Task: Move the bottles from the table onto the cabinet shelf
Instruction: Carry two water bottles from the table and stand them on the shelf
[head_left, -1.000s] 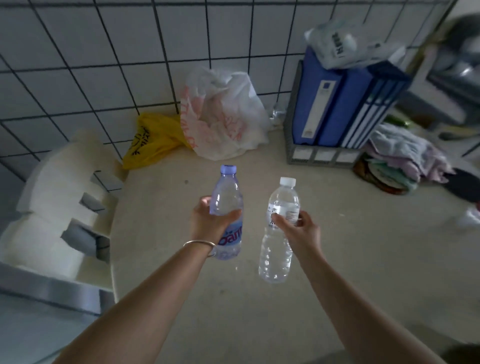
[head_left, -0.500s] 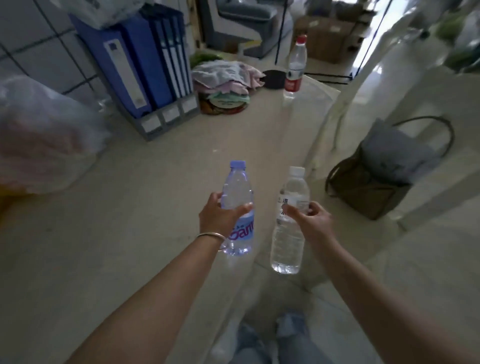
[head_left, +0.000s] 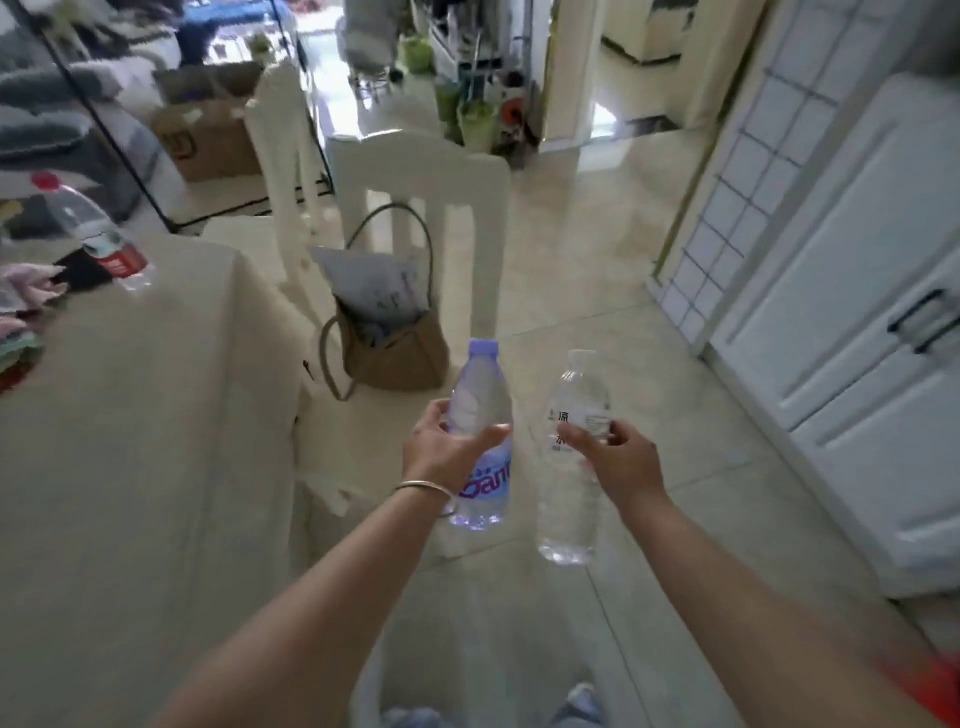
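My left hand (head_left: 447, 449) grips a purple-capped water bottle (head_left: 480, 415) with a purple label, held upright over the floor beside the table. My right hand (head_left: 618, 457) holds a clear white-capped bottle (head_left: 574, 499) upright, just right of the first. A third bottle (head_left: 98, 236) with a red cap and red label stands on the cream table (head_left: 130, 441) at the far left. A white cabinet (head_left: 852, 322) with closed panelled doors and a dark handle fills the right side.
A white chair (head_left: 421, 176) stands ahead with a brown tote bag (head_left: 389, 338) on its seat. Folded clothes (head_left: 21, 312) lie at the table's left edge. Tiled floor (head_left: 571, 249) stretches between chair and cabinet. A cardboard box (head_left: 208, 135) sits further back.
My view has swung right, away from the tiled wall and blue binders toward the chair, floor and cabinet. Both hands kept their bottles and carried them off the table.
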